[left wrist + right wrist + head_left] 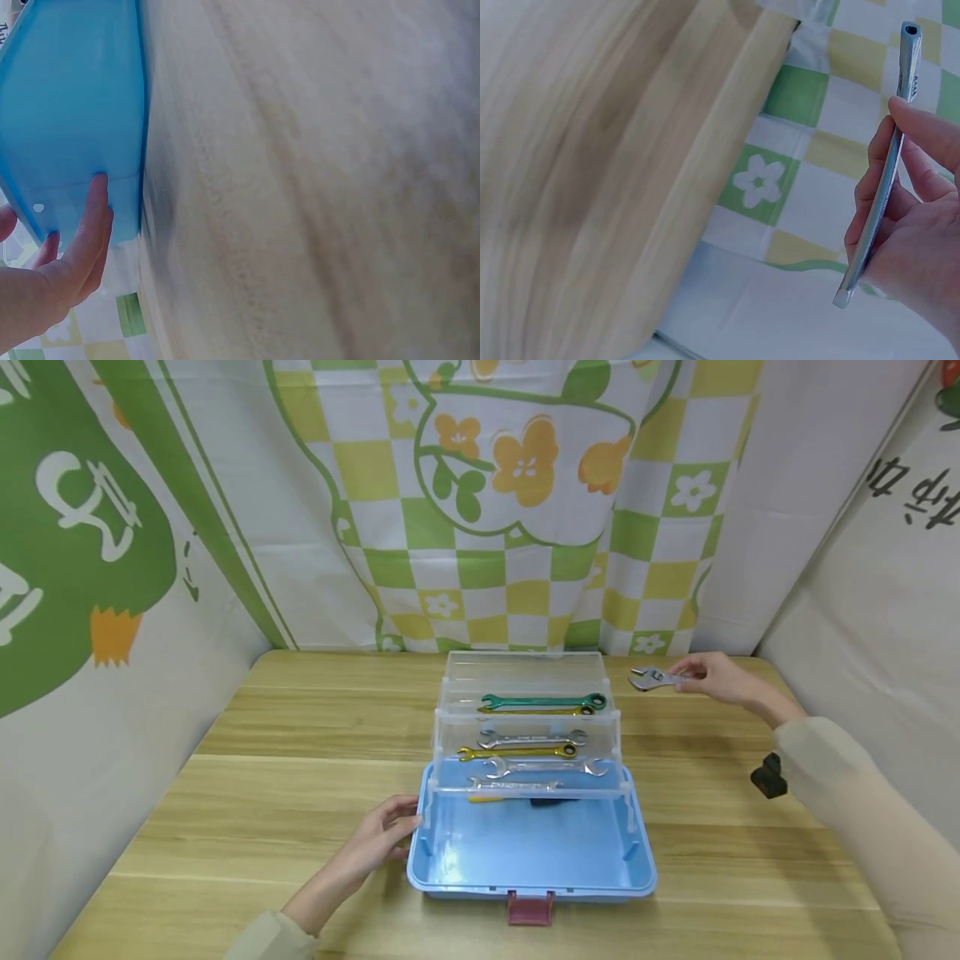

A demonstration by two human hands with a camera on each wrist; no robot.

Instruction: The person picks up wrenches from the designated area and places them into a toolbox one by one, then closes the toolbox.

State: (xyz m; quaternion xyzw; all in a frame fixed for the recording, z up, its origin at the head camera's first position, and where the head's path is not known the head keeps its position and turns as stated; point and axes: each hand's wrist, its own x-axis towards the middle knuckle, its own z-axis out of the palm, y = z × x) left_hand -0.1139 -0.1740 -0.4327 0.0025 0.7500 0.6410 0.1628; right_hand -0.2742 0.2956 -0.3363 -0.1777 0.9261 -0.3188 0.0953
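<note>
My right hand (712,677) pinches the handle of a silver adjustable wrench (654,677), raised near the table's far right. In the right wrist view the wrench (881,191) appears edge-on, thumb on one side and fingers behind. My left hand (375,839) touches the left side of a blue toolbox (532,852); its fairly straight fingers (91,217) lie on the outer wall. Clear tiered trays (525,664) stand unfolded at the toolbox's rear. They hold a green ratchet wrench (540,702), a gold one (525,752), and several silver open-ended wrenches (547,767).
Below the trays, a yellow piece (486,799) and a black piece (551,802) show inside the toolbox. A dark red latch (530,908) hangs at its front. The wooden table (315,718) meets a patterned curtain (465,568) behind. A small black object (769,776) shows beside the right sleeve.
</note>
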